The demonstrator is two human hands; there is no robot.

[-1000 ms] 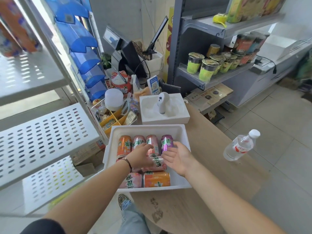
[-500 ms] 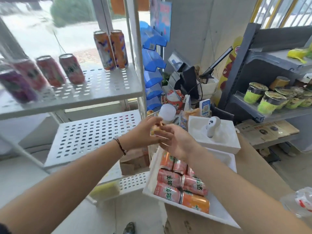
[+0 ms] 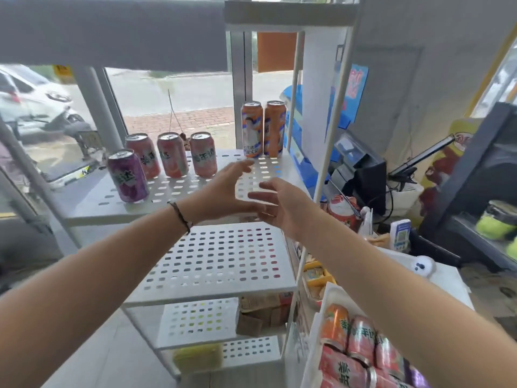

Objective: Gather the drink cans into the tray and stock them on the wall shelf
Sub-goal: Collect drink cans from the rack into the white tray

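Observation:
The white perforated wall shelf (image 3: 92, 203) carries a purple can (image 3: 127, 177), three pink cans (image 3: 172, 154) and two tall orange cans (image 3: 263, 128), all upright on its upper tier. My left hand (image 3: 223, 189) reaches over that tier's bare right part, fingers straight and holding nothing. My right hand (image 3: 279, 205) hovers just beside it, fingers spread and also holding nothing. The white tray (image 3: 316, 331) sits at the lower right with several orange and pink cans (image 3: 352, 343) lying in it, partly hidden by my right forearm.
The middle tier (image 3: 218, 261) is bare. Cardboard boxes (image 3: 265, 312) sit on a lower tier. A cash register (image 3: 361, 169), a white box with a scanner (image 3: 425, 266) and a dark rack with green cups (image 3: 492, 222) stand to the right.
My view lifted from the tray to the shelf. Both hands rose from the tray up to the upper tier, and they are now apart with fingers spread.

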